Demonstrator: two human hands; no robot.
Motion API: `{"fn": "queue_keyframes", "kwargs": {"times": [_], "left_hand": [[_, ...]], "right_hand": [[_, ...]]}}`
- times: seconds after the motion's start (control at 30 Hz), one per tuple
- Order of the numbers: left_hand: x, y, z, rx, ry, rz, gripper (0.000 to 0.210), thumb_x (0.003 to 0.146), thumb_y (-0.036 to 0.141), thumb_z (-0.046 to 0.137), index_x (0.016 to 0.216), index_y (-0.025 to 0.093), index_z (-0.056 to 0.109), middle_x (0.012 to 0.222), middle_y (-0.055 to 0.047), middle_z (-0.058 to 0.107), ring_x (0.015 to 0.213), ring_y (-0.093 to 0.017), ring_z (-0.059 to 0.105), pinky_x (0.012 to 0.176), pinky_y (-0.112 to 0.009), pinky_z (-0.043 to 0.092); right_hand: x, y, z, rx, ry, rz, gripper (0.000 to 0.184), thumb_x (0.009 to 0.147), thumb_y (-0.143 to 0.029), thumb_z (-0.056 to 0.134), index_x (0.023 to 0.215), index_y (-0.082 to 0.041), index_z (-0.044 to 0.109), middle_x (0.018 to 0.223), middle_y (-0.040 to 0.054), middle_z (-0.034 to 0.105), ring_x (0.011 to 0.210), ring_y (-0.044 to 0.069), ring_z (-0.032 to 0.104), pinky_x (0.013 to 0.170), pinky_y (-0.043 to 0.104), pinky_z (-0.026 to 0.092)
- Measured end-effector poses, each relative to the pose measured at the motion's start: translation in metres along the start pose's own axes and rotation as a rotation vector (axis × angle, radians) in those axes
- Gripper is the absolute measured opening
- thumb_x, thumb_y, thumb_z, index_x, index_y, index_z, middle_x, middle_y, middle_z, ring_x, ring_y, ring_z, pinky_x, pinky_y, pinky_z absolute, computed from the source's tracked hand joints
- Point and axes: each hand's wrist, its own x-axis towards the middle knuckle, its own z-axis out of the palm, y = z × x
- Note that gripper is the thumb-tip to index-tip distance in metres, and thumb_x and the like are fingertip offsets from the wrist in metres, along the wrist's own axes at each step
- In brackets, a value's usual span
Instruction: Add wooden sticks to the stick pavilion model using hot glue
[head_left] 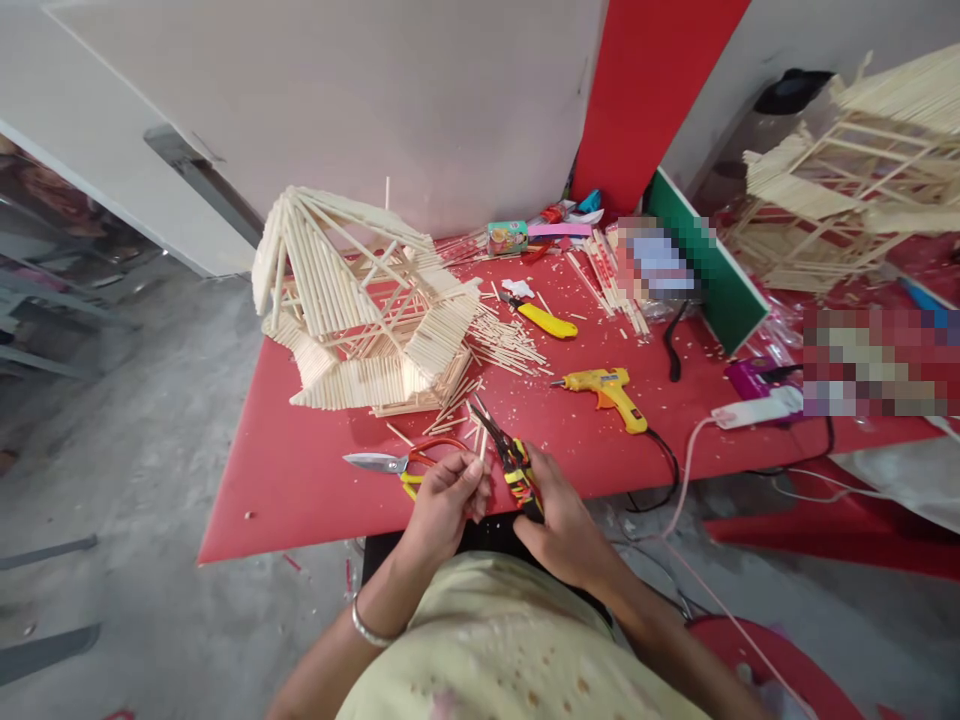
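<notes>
Between its thumb and fingers my left hand (448,497) pinches a thin wooden stick (481,440), which points away from me. My right hand (561,515) grips a pair of pliers (516,468) with black, yellow and red handles; the jaws lie close beside the stick. Whether the jaws touch it I cannot tell. Scissors (382,462) with red and yellow handles rest just left of my left hand, partly hidden by it. Beyond my hands stands a model building (330,290) made of sticks, with a pointed roof. Short cut sticks (504,342) lie scattered at its right side.
On the red table (255,480) lie a yellow glue gun (606,390) with a black cord and a yellow utility knife (547,319). A green board (709,265) stands at the right. Behind it is another stick model (847,190). A white power strip (757,408) trails cables over the edge.
</notes>
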Motion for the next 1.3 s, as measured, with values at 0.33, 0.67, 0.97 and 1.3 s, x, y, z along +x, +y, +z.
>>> {"fn": "queue_keyframes", "kwargs": {"times": [0.33,0.67,0.97,1.3], "left_hand": [[0.000,-0.002,-0.001,0.014,0.002,-0.015,0.030,0.078,0.040,0.075,0.078,0.014,0.061,0.059,0.003,0.058,0.041,-0.005,0.045,0.039,-0.017,0.033],[-0.008,-0.004,0.002,0.041,0.045,-0.006,0.029,0.078,0.039,0.076,0.077,0.014,0.062,0.057,0.002,0.060,0.039,-0.006,0.046,0.037,-0.017,0.035],[-0.012,-0.001,0.004,-0.009,0.089,-0.043,0.030,0.076,0.040,0.077,0.078,0.013,0.064,0.057,0.001,0.060,0.039,-0.006,0.048,0.036,-0.017,0.036],[-0.015,0.012,-0.003,-0.084,0.135,0.029,0.031,0.074,0.040,0.079,0.082,0.012,0.067,0.062,0.000,0.063,0.045,-0.007,0.054,0.038,-0.017,0.039]], "right_hand": [[0.001,-0.010,-0.004,0.070,-0.029,0.004,0.078,0.067,-0.010,0.051,0.143,-0.023,0.038,0.140,0.0099,0.050,0.132,0.026,0.044,0.113,0.047,0.034],[-0.001,-0.024,-0.011,0.309,-0.096,0.016,0.060,0.068,-0.005,0.047,0.126,-0.021,0.050,0.118,0.0046,0.063,0.106,0.019,0.059,0.096,0.032,0.044],[-0.005,-0.016,0.001,0.278,0.033,0.223,0.024,0.070,-0.012,0.049,0.091,-0.021,0.056,0.074,-0.0044,0.059,0.068,0.013,0.053,0.066,0.024,0.041],[0.012,-0.010,-0.014,-0.367,0.123,0.278,0.069,0.080,-0.039,0.056,0.143,-0.017,0.036,0.124,0.0155,0.055,0.113,0.030,0.055,0.090,0.041,0.046]]}}
